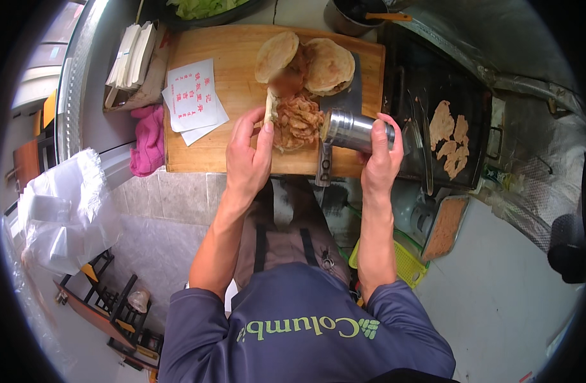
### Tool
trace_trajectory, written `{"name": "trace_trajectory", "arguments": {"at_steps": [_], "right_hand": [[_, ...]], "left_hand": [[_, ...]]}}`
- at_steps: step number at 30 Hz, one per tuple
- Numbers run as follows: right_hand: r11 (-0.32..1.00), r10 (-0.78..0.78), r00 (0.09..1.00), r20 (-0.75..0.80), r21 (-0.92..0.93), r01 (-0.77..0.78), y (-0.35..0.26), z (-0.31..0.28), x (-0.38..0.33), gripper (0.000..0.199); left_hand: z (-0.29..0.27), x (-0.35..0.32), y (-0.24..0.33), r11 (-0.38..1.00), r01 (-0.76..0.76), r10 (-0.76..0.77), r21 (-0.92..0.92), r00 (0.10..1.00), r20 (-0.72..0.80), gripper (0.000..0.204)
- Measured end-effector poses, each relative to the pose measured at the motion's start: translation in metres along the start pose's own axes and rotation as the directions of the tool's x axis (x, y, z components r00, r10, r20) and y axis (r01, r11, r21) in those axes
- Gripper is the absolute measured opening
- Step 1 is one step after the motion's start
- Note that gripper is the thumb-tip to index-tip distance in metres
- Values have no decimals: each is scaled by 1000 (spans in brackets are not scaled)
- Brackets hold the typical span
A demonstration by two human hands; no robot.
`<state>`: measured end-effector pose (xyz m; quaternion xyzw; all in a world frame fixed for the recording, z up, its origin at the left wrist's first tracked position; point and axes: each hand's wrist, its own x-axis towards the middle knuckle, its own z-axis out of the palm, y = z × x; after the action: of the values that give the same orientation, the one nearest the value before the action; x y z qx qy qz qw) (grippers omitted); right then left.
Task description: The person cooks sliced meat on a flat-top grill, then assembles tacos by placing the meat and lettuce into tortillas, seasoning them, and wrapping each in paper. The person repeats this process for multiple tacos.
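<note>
Bare cutting board is leaving a passage between white papers and flatbreads; rightward, a metal shaker is blocking the way, apparently over a cleaver.

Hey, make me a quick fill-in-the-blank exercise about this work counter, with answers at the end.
The metal shaker is in the person's ____ hand.
The cloth beside the wooden board is coloured ____.
The griddle is on the person's right, while the white papers are on the person's ____.

Missing words: right; pink; left.
</note>
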<state>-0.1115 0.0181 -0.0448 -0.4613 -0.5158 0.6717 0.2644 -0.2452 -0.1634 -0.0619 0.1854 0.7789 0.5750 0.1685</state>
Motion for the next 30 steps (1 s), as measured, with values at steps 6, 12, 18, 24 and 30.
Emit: {"name": "trace_trajectory", "arguments": {"at_steps": [6, 12, 18, 24, 30], "right_hand": [[994, 63, 997, 48, 83, -67, -1, 7, -2, 43], [994, -108, 993, -44, 25, 110, 7, 2, 5, 42], [950, -245, 965, -94, -222, 220, 20, -18, 27, 39], [999, 13, 1000, 15, 33, -13, 7, 3, 23, 40], [798, 237, 807, 541, 366, -480, -39, 28, 9, 58]], "left_hand": [[3, 1, -1, 1000, -8, 8, -3, 1000, 4, 31], [4, -1, -11, 1000, -13, 13, 5, 1000, -4, 31], [2, -1, 3, 997, 37, -35, -62, 999, 25, 32], [-3, 4, 6, 886, -296, 320, 357, 947, -11, 43], [41, 36, 98, 897, -441, 443, -46, 890, 110, 59]]}}
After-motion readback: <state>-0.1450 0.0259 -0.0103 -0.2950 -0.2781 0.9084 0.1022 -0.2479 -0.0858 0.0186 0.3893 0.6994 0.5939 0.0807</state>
